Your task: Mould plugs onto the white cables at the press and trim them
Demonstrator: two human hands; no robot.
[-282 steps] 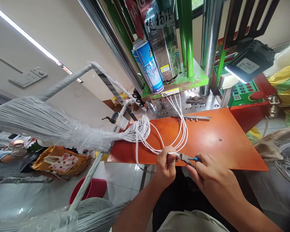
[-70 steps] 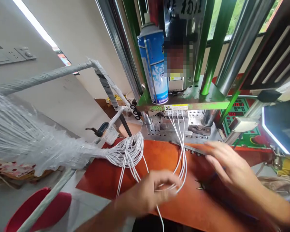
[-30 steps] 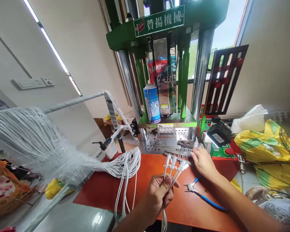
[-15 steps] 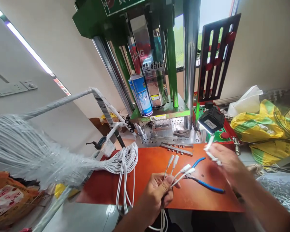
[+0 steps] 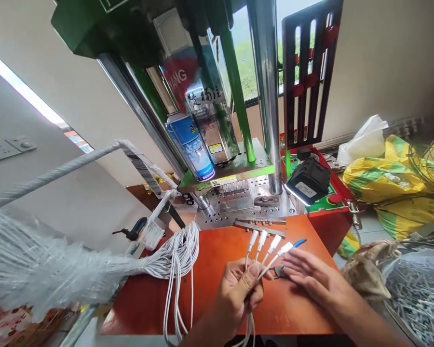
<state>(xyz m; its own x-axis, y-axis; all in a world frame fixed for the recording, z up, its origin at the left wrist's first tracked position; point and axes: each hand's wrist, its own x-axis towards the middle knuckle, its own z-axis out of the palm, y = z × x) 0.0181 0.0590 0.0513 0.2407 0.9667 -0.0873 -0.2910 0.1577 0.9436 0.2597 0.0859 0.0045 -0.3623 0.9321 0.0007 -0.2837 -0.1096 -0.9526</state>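
Observation:
My left hand point(image 5: 238, 289) is closed round several white cables, whose white moulded plugs point(image 5: 262, 239) fan out above the fingers. The cable ends hang down below the fist. To the right, my right hand point(image 5: 313, 277) is open and holds nothing, its fingers stretched toward the plugs. Under and beside it lies a pair of blue-handled pliers point(image 5: 299, 243), mostly hidden by the hand and the plugs. Two slotted metal bars point(image 5: 262, 228) rest on the orange board point(image 5: 211, 289), just beyond the plugs.
A green moulding press point(image 5: 238, 164) stands behind the board, with a blue spray can point(image 5: 193, 149) on its plate. A black lamp point(image 5: 311, 180) is at right. A wrapped cable bundle point(image 5: 181, 250) lies at left. A bag of white scraps point(image 5: 419, 294) sits at lower right.
The white plastic piece has left my right hand, which has opened and moved left and down, close to the plugs. The plugs now stand more evenly spread. The view has shifted.

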